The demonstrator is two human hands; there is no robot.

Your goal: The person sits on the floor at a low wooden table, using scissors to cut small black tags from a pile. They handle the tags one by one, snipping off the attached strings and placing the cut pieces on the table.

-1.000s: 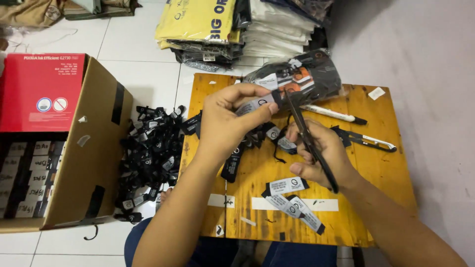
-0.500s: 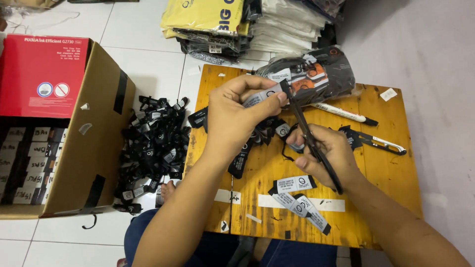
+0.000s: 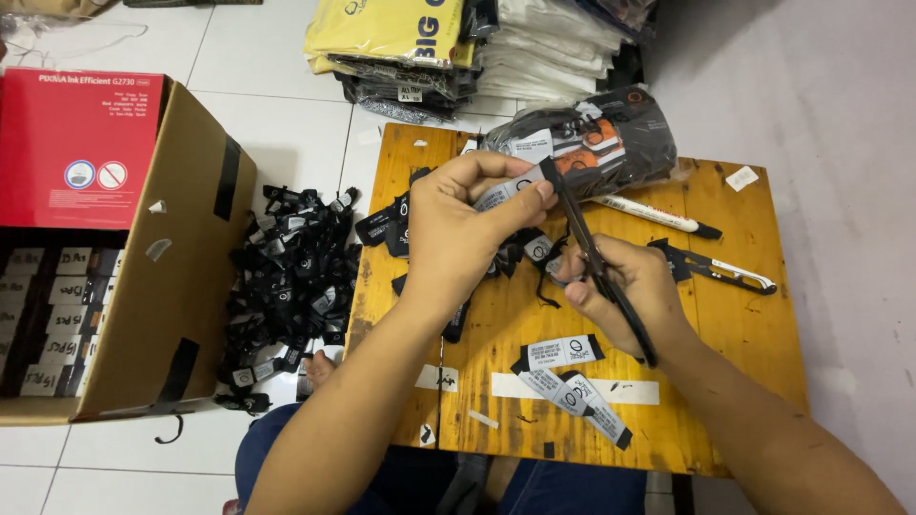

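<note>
Low wooden table (image 3: pixel 725 381) on white tiled floor (image 3: pixel 277 124), left hand (image 3: pixel 458 234) fingers pinching label strip (image 3: pixel 504 194) — right hand (image 3: pixel 625 296) gripping scissors (image 3: pixel 592 257)

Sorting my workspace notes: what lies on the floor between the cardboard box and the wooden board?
In the head view, a heap of black labels lies on the white tiles between the cardboard box and the wooden board.
</note>
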